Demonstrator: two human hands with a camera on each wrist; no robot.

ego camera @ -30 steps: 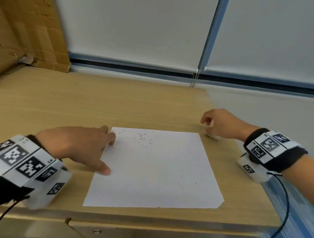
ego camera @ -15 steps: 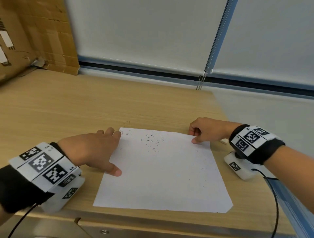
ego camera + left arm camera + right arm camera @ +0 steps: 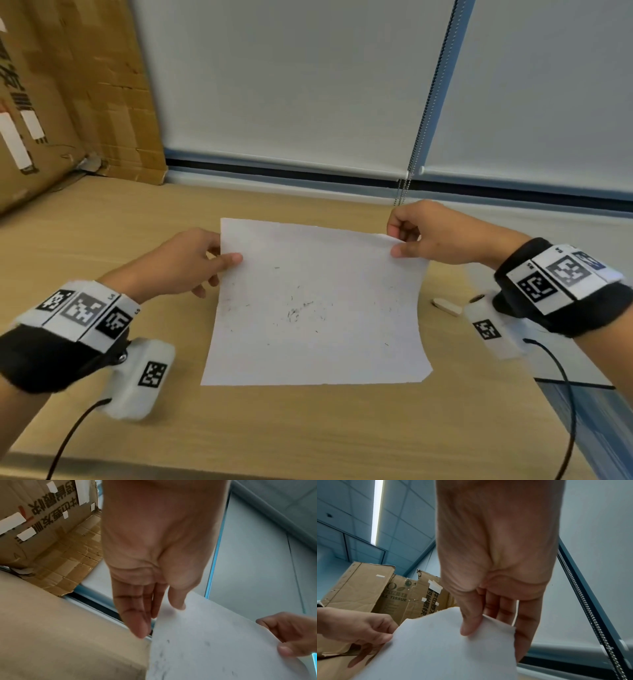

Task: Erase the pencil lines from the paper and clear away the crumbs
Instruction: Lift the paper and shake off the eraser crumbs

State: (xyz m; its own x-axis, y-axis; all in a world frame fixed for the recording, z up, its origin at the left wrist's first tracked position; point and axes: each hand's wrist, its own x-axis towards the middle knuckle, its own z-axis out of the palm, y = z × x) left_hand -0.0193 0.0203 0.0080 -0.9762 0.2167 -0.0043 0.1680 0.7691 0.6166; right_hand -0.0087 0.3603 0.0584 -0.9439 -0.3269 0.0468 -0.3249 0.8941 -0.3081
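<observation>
Pinching the far corners, both hands' fingers (image 3: 230, 258) lift the curved white paper (image 3: 318, 308), dark crumbs (image 3: 298, 311) mid-sheet.

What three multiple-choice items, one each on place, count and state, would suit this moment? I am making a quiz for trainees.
1. Where does the eraser lie?
A. on the paper
B. on the table, right of the paper
C. in the left hand

2. How many hands hold the paper?
A. none
B. one
C. two

3. How does the paper sit?
A. flat on the table
B. far edge lifted
C. crumpled into a ball

Answers: 1 B, it rests on the table beside the right wrist. 2 C, the left hand and right hand each pinch a far corner. 3 B, the far edge is raised, with crumbs gathered mid-sheet.
</observation>
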